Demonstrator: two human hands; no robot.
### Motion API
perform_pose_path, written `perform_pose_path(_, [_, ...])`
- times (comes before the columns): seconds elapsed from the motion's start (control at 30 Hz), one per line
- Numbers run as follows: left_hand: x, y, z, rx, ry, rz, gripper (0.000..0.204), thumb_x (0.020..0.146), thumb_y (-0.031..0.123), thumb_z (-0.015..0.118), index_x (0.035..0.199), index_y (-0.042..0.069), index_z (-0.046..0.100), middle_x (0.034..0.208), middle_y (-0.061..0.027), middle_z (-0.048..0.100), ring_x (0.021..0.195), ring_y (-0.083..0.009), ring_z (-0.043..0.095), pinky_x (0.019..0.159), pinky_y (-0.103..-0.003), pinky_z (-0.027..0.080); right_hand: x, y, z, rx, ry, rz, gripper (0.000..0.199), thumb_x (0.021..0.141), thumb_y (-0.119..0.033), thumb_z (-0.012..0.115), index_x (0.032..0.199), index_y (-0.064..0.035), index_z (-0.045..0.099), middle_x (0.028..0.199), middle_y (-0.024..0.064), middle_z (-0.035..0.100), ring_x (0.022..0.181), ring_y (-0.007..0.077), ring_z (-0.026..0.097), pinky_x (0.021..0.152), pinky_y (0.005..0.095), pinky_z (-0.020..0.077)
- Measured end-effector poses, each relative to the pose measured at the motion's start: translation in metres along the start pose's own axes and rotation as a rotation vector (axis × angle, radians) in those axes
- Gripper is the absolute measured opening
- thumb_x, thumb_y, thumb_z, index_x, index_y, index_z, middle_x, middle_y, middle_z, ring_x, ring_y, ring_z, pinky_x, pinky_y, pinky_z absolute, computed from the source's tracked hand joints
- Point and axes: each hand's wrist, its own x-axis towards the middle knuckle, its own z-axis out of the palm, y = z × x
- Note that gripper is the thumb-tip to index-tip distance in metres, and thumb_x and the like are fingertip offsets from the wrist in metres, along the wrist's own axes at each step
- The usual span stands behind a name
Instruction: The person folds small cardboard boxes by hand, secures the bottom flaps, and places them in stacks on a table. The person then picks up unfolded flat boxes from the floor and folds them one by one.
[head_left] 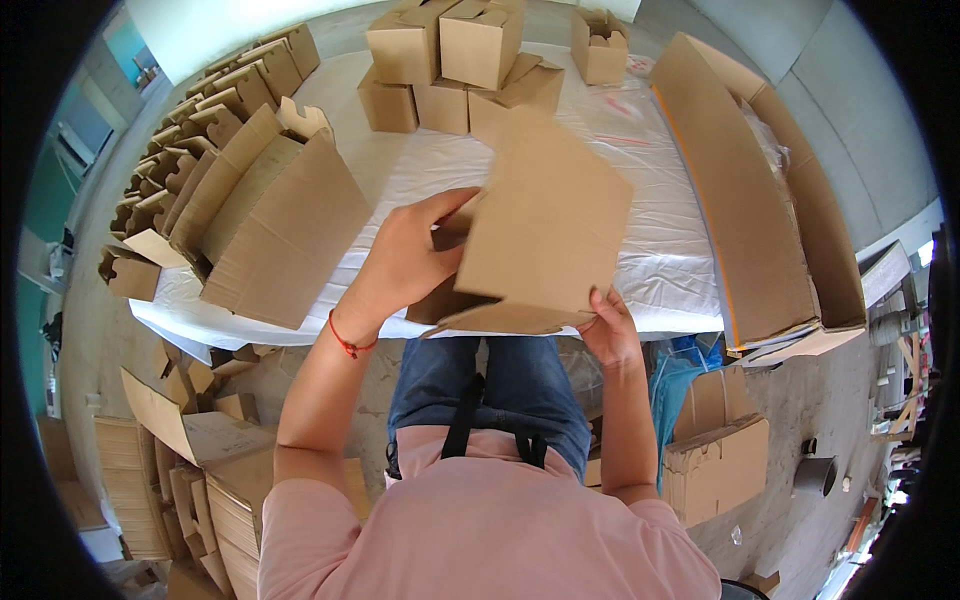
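The cardboard box [540,225] is held tilted above the near edge of the white-covered table [660,270], partly folded. The left hand [405,262] presses on its left side, fingers spread over a flap. The right hand [608,330] pinches the lower right edge. Bare cloth lies open between the box and the finished boxes [455,60], about seven, at the far edge. Flat blanks [270,225] crowd the left edge; long cardboard sheets [745,190], probably two, line the right edge.
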Motion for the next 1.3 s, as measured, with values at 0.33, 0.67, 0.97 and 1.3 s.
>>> perform_pose_path(0.33, [0.016,-0.007,0.012,-0.148,-0.081,0.025,0.021,0.080,0.013,0.064,0.088,-0.007,0.061,0.077,-0.0266,0.061,0.065,-0.0302,0.063,0.063,-0.036,0.049,-0.007,0.009,-0.009,0.060,0.069,-0.026,0.050,0.088,-0.021,0.068,0.131,-0.0028,0.050,0.126,0.0103,0.059,0.115,0.0219,0.057,0.097,0.0377,0.0464])
perform_pose_path(0.67, [0.030,-0.060,0.000,0.117,-0.024,-0.242,0.022,0.091,0.018,0.061,0.090,-0.004,0.065,0.070,-0.0101,0.066,0.063,-0.0161,0.058,0.059,-0.033,0.045,-0.002,-0.004,0.001,-0.001,0.032,-0.002,0.047,0.090,-0.019,0.065,0.131,-0.0028,0.049,0.117,0.0087,0.063,0.108,0.0187,0.059,0.091,0.0327,0.0476])
perform_pose_path(0.97, [0.069,0.035,-0.004,0.748,-0.194,0.303,0.017,0.084,0.016,0.061,0.079,0.001,0.064,0.075,-0.0197,0.061,0.078,-0.0392,0.060,0.065,-0.049,0.047,0.019,-0.035,0.039,-0.741,0.343,-0.510,0.052,0.094,-0.032,0.058,0.135,-0.0022,0.044,0.131,0.0133,0.054,0.119,0.0229,0.052,0.098,0.0384,0.0438])
perform_pose_path(1.3, [0.117,0.000,0.030,0.645,-0.255,0.314,0.011,0.081,0.009,0.062,0.080,-0.002,0.059,0.083,-0.0202,0.065,0.081,-0.0386,0.063,0.070,-0.047,0.050,0.079,-0.094,0.091,-1.097,0.301,-0.556,0.074,0.074,-0.030,0.080,0.133,-0.0025,0.046,0.126,0.0169,0.054,0.115,0.0255,0.053,0.089,0.0401,0.0471])
